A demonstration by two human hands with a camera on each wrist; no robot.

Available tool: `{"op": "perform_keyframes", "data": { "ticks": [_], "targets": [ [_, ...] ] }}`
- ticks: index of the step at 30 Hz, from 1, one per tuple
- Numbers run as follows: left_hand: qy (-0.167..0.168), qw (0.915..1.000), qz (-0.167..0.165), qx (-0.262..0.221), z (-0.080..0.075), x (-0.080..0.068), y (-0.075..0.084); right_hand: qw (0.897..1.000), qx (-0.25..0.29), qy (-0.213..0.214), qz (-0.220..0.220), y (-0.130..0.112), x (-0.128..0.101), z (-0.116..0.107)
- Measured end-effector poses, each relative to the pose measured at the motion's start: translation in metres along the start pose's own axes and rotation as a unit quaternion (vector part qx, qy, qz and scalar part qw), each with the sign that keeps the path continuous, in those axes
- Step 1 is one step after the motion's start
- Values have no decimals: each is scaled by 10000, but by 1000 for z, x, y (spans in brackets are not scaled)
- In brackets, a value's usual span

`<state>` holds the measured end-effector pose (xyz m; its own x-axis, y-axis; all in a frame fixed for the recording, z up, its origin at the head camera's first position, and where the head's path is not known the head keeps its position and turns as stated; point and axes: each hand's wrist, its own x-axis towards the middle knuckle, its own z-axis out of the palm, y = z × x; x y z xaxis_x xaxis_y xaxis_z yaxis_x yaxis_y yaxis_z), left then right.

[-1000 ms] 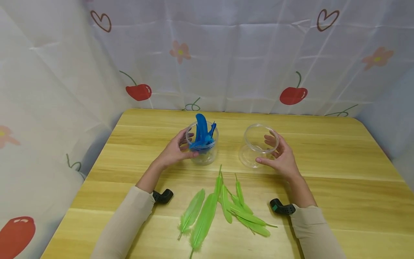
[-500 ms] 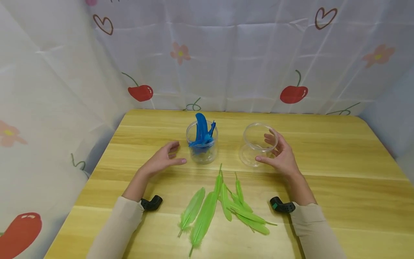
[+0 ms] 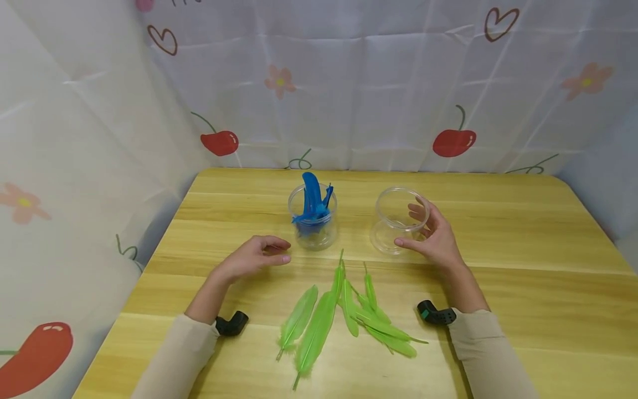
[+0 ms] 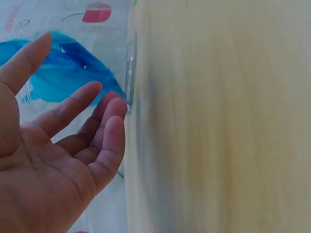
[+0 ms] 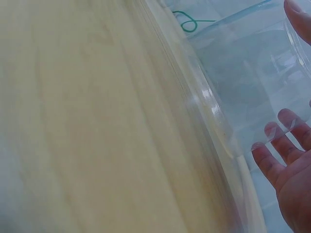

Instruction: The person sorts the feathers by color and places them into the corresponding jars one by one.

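Behind the wooden table (image 3: 523, 221) hung a pale cloth (image 3: 349, 100) printed with cherries, hearts and flowers. Your right hand (image 3: 436, 235) held the right jar (image 3: 386, 233) round its right side, the thumb at the near side, the other fingers behind, their tips against the clear wall. That jar stood upright within your grip. Your left hand (image 3: 256, 255) gripped nothing: its fingers were loosely bent, the thumb apart from them, near the left jar (image 3: 316, 241), to its left and a little nearer you. Blue feathers (image 3: 313, 199) stood in the left jar, their tips above its rim. Green feathers (image 3: 350, 316) lay on the table between your forearms, nearer you than both jars, some overlapping, outside either grip.
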<state>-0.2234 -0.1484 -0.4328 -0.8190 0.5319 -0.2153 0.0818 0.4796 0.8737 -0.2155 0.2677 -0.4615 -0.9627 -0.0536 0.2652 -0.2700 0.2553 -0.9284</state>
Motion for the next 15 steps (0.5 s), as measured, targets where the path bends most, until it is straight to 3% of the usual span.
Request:
{"op": "perform_keyframes", "data": {
  "ticks": [15],
  "targets": [
    [-1050, 9936, 187, 382, 31, 8, 14, 10000, -19, -10, 74, -4, 1, 1]
  ]
}}
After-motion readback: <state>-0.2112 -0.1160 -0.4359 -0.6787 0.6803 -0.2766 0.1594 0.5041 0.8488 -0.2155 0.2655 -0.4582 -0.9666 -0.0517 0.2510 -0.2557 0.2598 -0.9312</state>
